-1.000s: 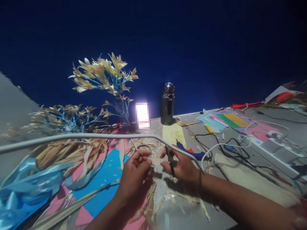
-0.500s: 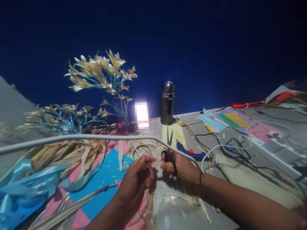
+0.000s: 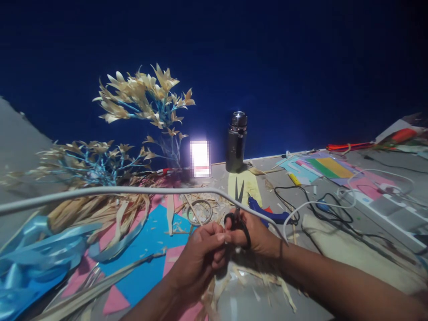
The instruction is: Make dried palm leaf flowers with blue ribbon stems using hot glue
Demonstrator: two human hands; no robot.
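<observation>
My right hand keeps black-handled scissors in its grip, their blades pointing up and slightly parted. Its thumb and a finger meet the fingertips of my left hand, which is closed in a pinch. Whatever lies between the pinching fingertips is mostly covered; only a small pale bit shows. Below the hands lie pale dried husk scraps. Just beyond my left hand is a ring of tape, and a blue glue gun rests beyond my right hand.
A dark flask stands at the back, left of it a bright blurred light and dried-petal flower branches. A white cable crosses in front. Blue ribbon and husks lie left, a power strip right.
My left hand has moved right and its fingertips now meet those of my right hand. The pale strip seen between them earlier is now mostly hidden. The scissors stay in my right hand.
</observation>
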